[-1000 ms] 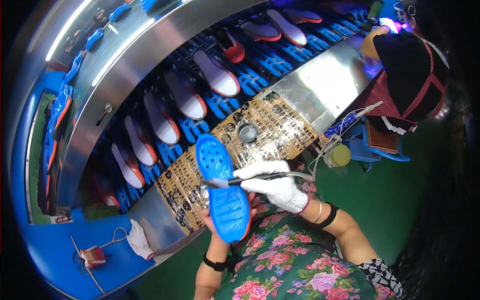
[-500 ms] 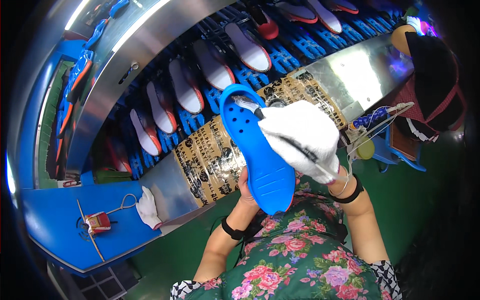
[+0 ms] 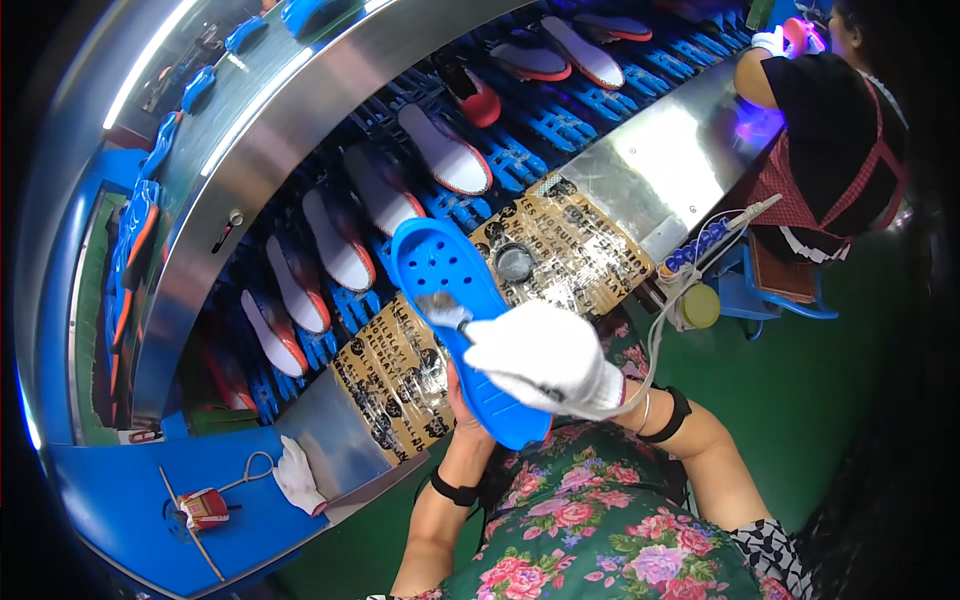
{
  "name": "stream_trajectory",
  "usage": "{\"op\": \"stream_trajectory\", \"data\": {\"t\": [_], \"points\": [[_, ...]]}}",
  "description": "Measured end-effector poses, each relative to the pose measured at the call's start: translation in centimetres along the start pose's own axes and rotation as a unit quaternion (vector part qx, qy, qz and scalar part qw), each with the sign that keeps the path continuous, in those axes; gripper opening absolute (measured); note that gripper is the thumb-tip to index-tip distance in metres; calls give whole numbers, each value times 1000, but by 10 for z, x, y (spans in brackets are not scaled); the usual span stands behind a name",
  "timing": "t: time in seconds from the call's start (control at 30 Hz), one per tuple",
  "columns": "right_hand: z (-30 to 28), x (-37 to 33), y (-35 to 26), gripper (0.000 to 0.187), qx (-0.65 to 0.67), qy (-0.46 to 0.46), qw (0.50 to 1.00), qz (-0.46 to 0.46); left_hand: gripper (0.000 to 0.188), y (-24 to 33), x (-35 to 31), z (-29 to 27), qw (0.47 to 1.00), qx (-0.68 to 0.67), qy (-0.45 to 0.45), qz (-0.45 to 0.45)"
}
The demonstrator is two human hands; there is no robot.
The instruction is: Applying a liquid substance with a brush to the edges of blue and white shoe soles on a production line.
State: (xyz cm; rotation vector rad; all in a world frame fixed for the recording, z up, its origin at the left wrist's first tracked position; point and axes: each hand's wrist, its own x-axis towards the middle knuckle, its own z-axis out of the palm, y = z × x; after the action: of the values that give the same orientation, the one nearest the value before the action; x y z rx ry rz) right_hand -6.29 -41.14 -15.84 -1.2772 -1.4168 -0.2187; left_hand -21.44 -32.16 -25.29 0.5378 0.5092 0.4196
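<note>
A blue shoe sole (image 3: 435, 258), with several small holes in its far end, is held tilted in front of me. Bare, my left hand (image 3: 466, 405) grips its edge from below; most of the fingers are hidden behind the sole. My right hand (image 3: 545, 358) wears a white glove and is closed around a brush (image 3: 440, 308). The bristles rest against the sole's inner face just below the holes. A thin pale tube runs from the glove to the right side. Behind the sole, a small round dark cup (image 3: 515, 264) stands on the taped bench cover.
Soles and shoe uppers (image 3: 440, 150) lie in rows on blue racks (image 3: 515, 160) under a metal hood. On the left, a blue table (image 3: 110, 500) bears a white glove (image 3: 296, 478) and a small red box (image 3: 206, 508). Another person (image 3: 830, 130) works at the far right.
The brush has slid from the sole's far holed end towards its middle, with my right hand moving nearer. The dark cup has come into full view. My whole view has shifted.
</note>
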Motion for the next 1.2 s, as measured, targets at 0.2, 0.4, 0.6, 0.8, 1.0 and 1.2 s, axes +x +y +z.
{"op": "stream_trajectory", "data": {"t": [0.2,0.4,0.6,0.8,1.0,1.2], "points": [[-2,0,6,15,130,68,978,148,99,8,25,14,988,-80,-117,65],[-6,-6,-1,27,83,-7,996,36,100,11,43,35,946,-240,-213,53],[-12,-9,7,27,55,15,997,50,104,15,54,45,964,-173,-184,89],[-9,-27,8,27,119,-7,991,54,102,12,55,56,945,-239,-206,83],[-3,-40,3,25,58,-29,998,-11,105,23,68,39,941,-172,-289,40],[-17,-32,13,20,127,-34,989,71,109,33,65,38,939,-186,-288,18]]}}
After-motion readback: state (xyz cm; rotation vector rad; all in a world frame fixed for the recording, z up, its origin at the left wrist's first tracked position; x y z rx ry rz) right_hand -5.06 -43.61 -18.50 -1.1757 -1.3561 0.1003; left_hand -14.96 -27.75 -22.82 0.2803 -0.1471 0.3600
